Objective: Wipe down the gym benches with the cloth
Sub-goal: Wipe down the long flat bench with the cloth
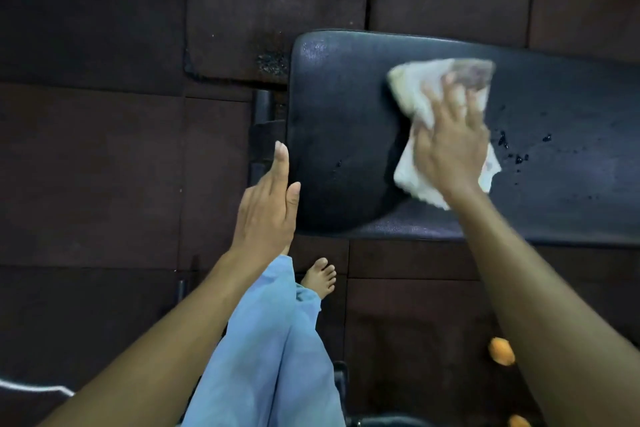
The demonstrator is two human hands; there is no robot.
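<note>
Head view, looking down on bench [341, 104]; black padded top, rounded end pointing to view-left, long axis running off the right edge.

Cloth [414, 90]: pale, crumpled, lying on the bench top a little inboard of the rounded end; one corner darker and soiled at the far side of the bench.

Right hand [450, 152]: palm down on the cloth, fingers straight and spread, pressing it flat against the pad; no curl round the fabric visible.

Left hand [268, 211]: just off the rounded end of the bench, at its near corner; fingers straight and held together, nothing in it; thumb tip overlaps the pad edge, contact cannot be judged.

Wet droplets [519, 156]: scattered on the bench top just beyond the cloth, away from the rounded end.

Bare foot [320, 276] and blue trouser leg [273, 357]: on the near side of the bench; foot close to its edge.

Floor mats [104, 166]: dark tiles all round the bench.

Orange objects [501, 351]: two, on the floor near side of the bench; blurred, kind unclear.
</note>
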